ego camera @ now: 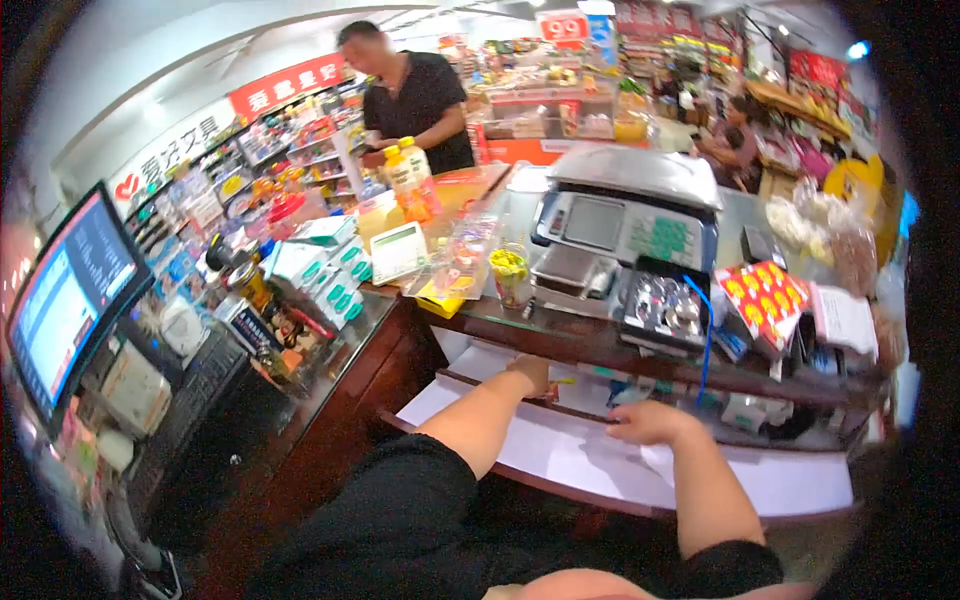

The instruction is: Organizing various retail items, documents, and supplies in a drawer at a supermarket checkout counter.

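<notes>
Below the glass-topped counter, my left hand point(531, 373) reaches into a compartment with a white bottom. Its fingers are mostly hidden, and a small red and yellow item point(555, 390) lies beside it. My right hand point(645, 421) is at the dark wooden rim point(581, 414) of that compartment, with fingers curled and the tips at the rim. Whether it grips the rim is too blurred to tell. A white drawer or board point(600, 465) extends under both forearms. Inside the compartment, to the right, are plastic-wrapped items point(756, 411).
A digital scale point(626, 217), a black tray of small metallic things point(667, 304), a cup with yellow contents point(508, 274) and yellow-capped bottles point(409, 176) crowd the counter. White-green boxes point(330, 270) and a monitor point(71, 300) stand left. A person point(412, 101) stands across the counter.
</notes>
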`<state>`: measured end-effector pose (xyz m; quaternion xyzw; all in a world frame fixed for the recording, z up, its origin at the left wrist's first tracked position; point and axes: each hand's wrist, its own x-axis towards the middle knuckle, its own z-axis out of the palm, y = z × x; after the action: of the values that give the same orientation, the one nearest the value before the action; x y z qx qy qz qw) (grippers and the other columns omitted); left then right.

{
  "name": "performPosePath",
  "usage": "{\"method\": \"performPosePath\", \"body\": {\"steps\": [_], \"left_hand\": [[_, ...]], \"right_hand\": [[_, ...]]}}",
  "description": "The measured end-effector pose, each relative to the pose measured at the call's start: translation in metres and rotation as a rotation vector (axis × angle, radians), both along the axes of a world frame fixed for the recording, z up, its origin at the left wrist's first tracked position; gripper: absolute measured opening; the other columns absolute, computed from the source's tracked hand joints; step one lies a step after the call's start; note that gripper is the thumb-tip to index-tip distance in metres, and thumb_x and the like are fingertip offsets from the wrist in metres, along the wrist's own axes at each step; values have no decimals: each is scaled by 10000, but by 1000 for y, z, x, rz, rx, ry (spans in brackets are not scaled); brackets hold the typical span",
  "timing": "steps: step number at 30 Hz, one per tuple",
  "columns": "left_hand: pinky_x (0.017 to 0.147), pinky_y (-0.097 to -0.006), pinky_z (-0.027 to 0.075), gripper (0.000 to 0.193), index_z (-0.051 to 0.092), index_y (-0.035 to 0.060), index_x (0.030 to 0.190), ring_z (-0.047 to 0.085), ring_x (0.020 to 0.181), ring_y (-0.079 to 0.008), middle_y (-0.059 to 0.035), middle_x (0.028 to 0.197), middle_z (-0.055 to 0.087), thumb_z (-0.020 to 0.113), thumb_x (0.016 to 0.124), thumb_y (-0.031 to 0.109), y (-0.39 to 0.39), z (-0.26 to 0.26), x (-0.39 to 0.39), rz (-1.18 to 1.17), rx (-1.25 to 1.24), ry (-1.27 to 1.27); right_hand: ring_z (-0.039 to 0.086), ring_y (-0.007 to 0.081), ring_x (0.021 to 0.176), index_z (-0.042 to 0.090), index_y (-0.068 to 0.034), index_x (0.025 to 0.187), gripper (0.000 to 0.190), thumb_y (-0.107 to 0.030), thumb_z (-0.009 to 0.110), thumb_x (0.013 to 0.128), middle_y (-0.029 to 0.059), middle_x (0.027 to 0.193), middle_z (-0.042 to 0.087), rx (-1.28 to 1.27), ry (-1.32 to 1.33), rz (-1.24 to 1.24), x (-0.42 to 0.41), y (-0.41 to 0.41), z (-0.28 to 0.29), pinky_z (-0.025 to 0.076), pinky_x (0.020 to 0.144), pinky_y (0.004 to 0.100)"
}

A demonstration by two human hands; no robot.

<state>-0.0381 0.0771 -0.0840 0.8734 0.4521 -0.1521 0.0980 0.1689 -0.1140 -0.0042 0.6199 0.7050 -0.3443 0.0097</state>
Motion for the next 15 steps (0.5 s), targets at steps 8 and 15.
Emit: {"method": "performPosePath", "body": {"steps": [8, 15], "left_hand": [[896, -450, 483, 468, 657, 31, 1097, 608, 1064, -347, -195, 1124, 635, 636, 832, 417, -8, 22, 9, -47, 56, -39], [857, -430, 490, 330, 617, 42, 1075, 602, 1040, -358, -192, 1113, 629, 611, 849, 282, 4, 17, 3, -71, 72, -188]], "right_hand": [[505, 334, 1208, 502, -53, 1313, 615, -496, 536, 887, 191, 1311, 525, -26, 35, 19, 5, -1, 9, 389, 1021, 385], [552, 345, 1140, 546, -37, 1260, 577, -473, 550, 883, 200, 1236, 576, 40, 62, 4, 1, -3, 7, 429, 970, 389]]}}
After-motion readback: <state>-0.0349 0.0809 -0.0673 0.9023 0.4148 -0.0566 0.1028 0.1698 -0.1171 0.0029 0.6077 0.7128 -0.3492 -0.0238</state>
